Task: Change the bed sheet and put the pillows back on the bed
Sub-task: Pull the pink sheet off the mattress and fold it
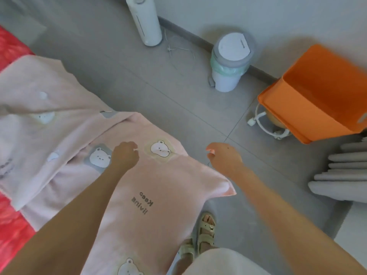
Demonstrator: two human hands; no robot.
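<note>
Pillow (158,195) in pink, printed with bears, is lying just below the hands, its long axis running away from the person and its right corner jutting over the floor (178,100). The left hand (125,153) is hovering over its far half, fingers curled under; whether they are pinching cloth I cannot tell. The right hand (224,155) is hanging beside it, loosely curled, holding nothing. A second pillow (39,82) is overlapping it on the red bed sheet (12,48). The bin (230,64) and orange box (309,104) are standing well apart.
</note>
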